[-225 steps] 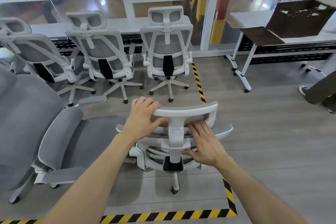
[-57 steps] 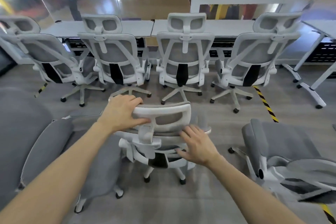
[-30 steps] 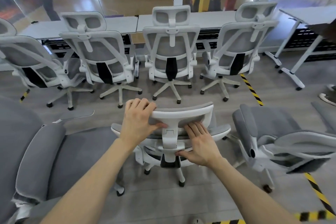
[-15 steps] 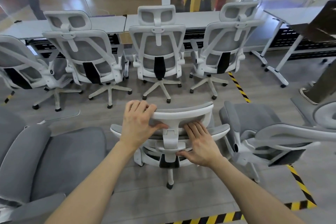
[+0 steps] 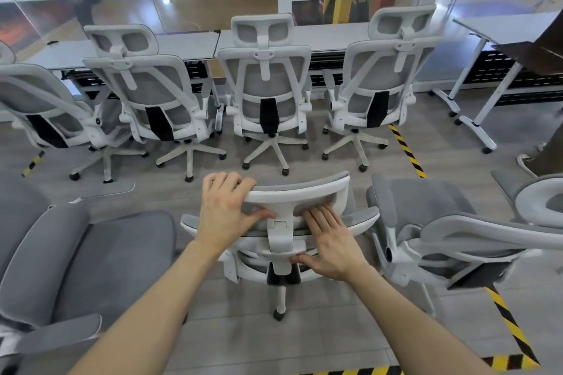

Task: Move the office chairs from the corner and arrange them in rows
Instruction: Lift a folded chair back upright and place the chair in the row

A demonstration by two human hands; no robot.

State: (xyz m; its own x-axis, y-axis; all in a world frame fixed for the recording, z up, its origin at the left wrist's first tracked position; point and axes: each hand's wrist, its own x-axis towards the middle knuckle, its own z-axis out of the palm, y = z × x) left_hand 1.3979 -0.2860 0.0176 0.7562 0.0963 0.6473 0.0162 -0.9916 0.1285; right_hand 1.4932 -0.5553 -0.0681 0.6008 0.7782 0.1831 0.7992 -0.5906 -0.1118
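Observation:
The office chair I hold has a white frame and grey mesh, and its headrest point(image 5: 304, 195) is right below me, at the centre. My left hand point(image 5: 227, 210) grips the headrest's left end, fingers over the top and thumb on the back. My right hand point(image 5: 329, 240) lies flat against the headrest's back, fingers straight, thumb spread by the white bracket. A second-row chair point(image 5: 91, 253) stands close on the left and another point(image 5: 441, 222) close on the right. Ahead is a row of matching chairs point(image 5: 268, 85) facing the desks.
White desks point(image 5: 189, 46) run along the glass wall behind the front row. A folding table point(image 5: 502, 27) stands at the back right, with a person's shoe point(image 5: 527, 161) near it. Yellow-black floor tape point(image 5: 408, 152) runs along the right and continues near my right forearm.
Both hands keep the same hold on the headrest. The chair and my view have shifted sideways along the front row; a grey chair now stands close on its right.

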